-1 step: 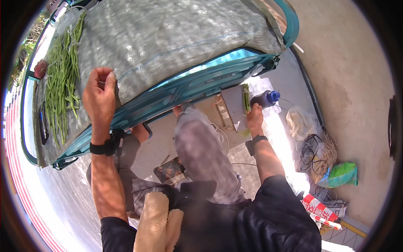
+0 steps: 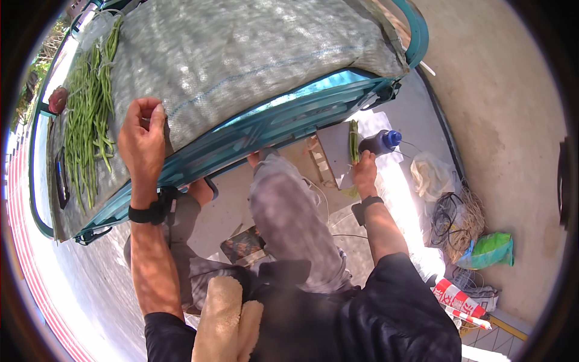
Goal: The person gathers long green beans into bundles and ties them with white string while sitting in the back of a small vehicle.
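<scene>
A grey woven sheet point(image 2: 259, 36) spans twelve o'clock, the left hand point(image 2: 142, 142) near ten, thumb and forefinger together. At two, the right hand point(image 2: 364, 173) and a dark bottle point(image 2: 374, 143) crowd the slim green bundle point(image 2: 353, 140), likely light and easily snapped, best held mid-length; whether that hand clamps its lower end, I cannot tell.

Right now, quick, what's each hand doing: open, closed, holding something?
Left hand: fingers curled toward thumb; can't tell if anything's pinched.
Right hand: at the small green bean bundle; grip partly hidden, can't tell if closed.
</scene>
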